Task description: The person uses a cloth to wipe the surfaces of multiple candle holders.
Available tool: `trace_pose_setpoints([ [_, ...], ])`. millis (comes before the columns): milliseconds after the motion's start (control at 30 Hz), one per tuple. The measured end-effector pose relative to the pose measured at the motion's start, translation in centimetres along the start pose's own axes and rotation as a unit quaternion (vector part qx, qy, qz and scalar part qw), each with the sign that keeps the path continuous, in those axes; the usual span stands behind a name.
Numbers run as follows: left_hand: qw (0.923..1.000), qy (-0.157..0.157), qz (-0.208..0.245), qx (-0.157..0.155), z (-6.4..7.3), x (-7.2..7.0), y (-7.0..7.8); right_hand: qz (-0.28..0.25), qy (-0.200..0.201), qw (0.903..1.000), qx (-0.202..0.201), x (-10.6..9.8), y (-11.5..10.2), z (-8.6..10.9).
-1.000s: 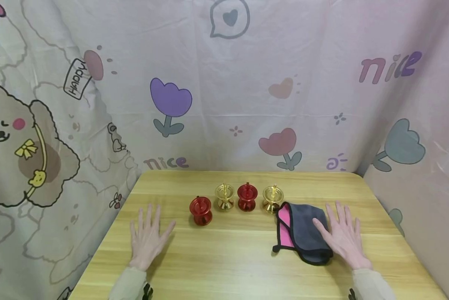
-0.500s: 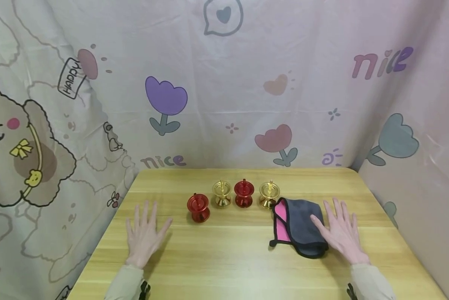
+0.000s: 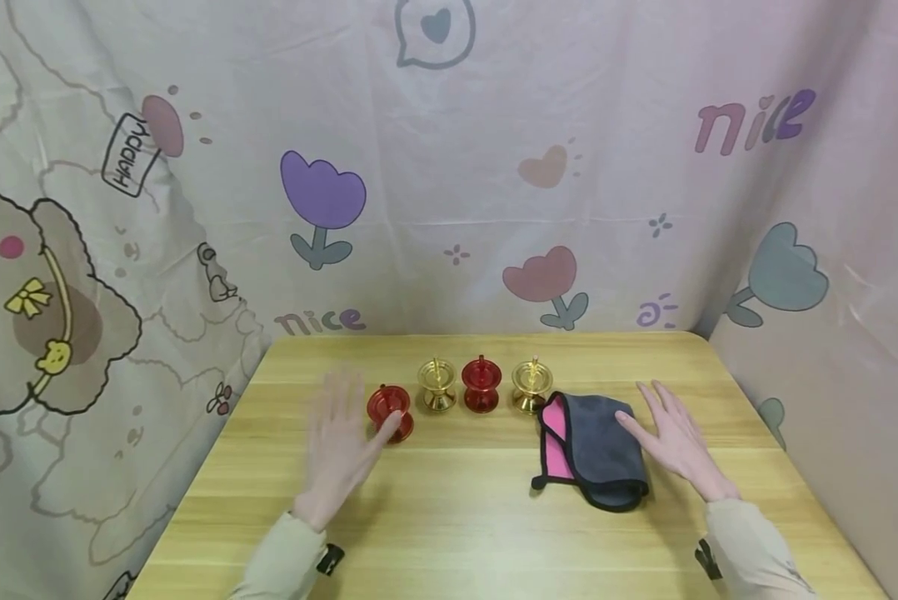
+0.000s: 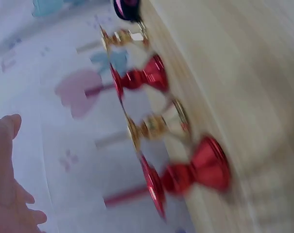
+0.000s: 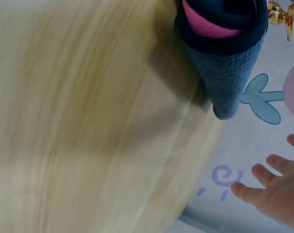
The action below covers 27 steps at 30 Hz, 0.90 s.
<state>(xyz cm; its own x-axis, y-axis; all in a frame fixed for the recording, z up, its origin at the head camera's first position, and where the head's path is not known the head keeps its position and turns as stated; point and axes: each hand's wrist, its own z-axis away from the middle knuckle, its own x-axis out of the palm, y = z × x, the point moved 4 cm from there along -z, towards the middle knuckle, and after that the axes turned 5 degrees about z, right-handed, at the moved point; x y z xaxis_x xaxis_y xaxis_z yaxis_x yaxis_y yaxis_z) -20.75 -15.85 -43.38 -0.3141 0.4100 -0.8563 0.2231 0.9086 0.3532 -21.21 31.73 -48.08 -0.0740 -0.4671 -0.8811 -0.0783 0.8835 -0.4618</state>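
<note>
My left hand (image 3: pixel 340 450), blurred, has its fingers stretched out beside the nearest red candle holder (image 3: pixel 389 403); in the head view its thumb overlaps the holder, and nothing is gripped. That holder stands upright, goblet-shaped with a thin central pin. Beyond it stand a gold candle holder (image 3: pixel 437 382), a second red candle holder (image 3: pixel 482 382) and another gold candle holder (image 3: pixel 531 382). My right hand (image 3: pixel 674 442) has spread fingers and holds nothing. It hovers at the right side of a folded grey cloth (image 3: pixel 606 442) with a pink underside and black edging.
Everything stands on a light wooden table (image 3: pixel 464 533). A pale printed curtain (image 3: pixel 419 167) hangs behind the table and along both sides. The cloth's upper left corner lies close against the right gold holder.
My left hand has moved right, toward the nearest red candle holder. My right hand has lifted slightly and turned. The head view has shifted a little; holders and cloth stay in place.
</note>
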Motion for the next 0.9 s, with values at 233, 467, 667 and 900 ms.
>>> trace_pose_setpoints([
  [233, 0.9814, -0.088, 0.161, 0.056, -2.5, 4.6, 8.0, -0.065, -0.017, 0.9976, 0.019, 0.4, 1.3, -0.2],
  [467, 0.905, -0.17, 0.389, 0.025, -5.1, 11.3, 13.4, -0.103, -0.035, 0.9924, 0.058, 0.9, 2.3, 0.3],
  [667, 0.9001, -0.176, 0.398, 0.0, -6.9, 15.1, 14.8, -0.11, -0.039, 0.9904, 0.074, 1.6, 2.9, 0.2],
  [900, 0.9104, -0.178, 0.373, -0.016, -8.3, 17.3, 15.2, -0.124, -0.043, 0.9883, 0.078, 2.2, 2.6, -0.1],
])
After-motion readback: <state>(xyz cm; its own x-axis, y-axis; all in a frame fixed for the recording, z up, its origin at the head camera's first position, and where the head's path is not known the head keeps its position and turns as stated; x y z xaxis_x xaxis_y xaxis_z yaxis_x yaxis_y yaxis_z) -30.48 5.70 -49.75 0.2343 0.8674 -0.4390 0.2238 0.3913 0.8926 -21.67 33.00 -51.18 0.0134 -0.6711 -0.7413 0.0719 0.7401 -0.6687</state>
